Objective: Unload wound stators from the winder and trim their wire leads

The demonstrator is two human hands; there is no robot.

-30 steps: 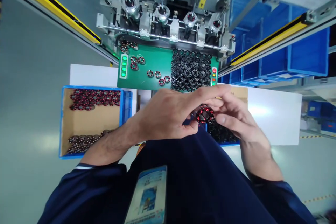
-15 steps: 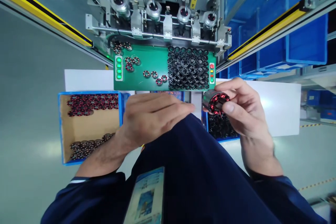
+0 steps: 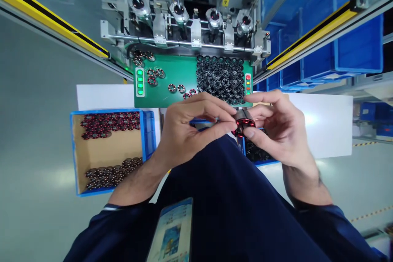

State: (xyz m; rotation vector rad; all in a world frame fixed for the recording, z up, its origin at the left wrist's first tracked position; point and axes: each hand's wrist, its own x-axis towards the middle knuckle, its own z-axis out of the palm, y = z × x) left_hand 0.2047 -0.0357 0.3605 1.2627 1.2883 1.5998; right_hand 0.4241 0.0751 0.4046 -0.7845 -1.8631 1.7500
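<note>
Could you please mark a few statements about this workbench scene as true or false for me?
1. The right hand holds a small round coil with red windings. True.
2. The blue bin at the left holds rows of similar coils. True.
3. The left hand rests inside that bin. False: its fingertips pinch together right at the coil, next to the right hand.
4. The dark rings are piled on the left part of the green board. False: the rings lie on the board's right part.
5. The lights at the board's left edge glow red. False: they glow green.
</note>
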